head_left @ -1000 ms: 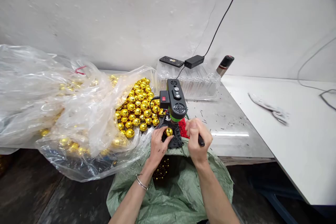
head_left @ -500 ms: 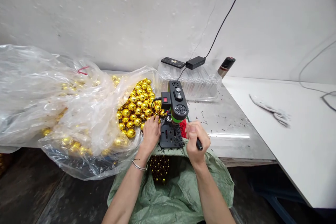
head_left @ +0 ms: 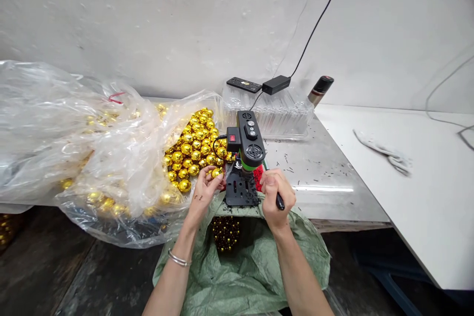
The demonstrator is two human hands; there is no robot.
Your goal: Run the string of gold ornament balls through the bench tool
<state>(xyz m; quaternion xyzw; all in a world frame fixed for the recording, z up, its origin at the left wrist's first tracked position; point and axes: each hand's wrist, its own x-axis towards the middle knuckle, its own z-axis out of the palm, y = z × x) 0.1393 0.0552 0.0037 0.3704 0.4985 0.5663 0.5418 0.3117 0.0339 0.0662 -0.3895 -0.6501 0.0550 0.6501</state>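
Note:
Between thumb and fingers, my left hand (head_left: pixel 205 188) pinches a shiny gold ball (head_left: pixel 217 173) at the edge of a heap of gold balls (head_left: pixel 192 143). My right hand (head_left: pixel 277 195) is wrapped round the black lever handle (head_left: pixel 280 202) of a small bench press. The press's black and green head (head_left: pixel 252 140) has a red switch box (head_left: pixel 233 138) on its left side. Below the head lies a slotted black base plate (head_left: pixel 237 192), with small black bits strewn along its right side. Behind my right hand, a red patch (head_left: pixel 258 176) partly shows.
A clear plastic bag (head_left: pixel 118 168) spreads over the balls at left. An open green sack (head_left: pixel 252 281) hangs at the table's front edge, with small gold balls inside. Behind the press stand a clear tray (head_left: pixel 285 118), a power adapter (head_left: pixel 276 85) and a bottle (head_left: pixel 320 90). A glove (head_left: pixel 383 152) lies right.
My left hand has drawn back slightly from beside the press and turned palm up, with a gold ball now showing in its fingers. My right hand stays on the lever.

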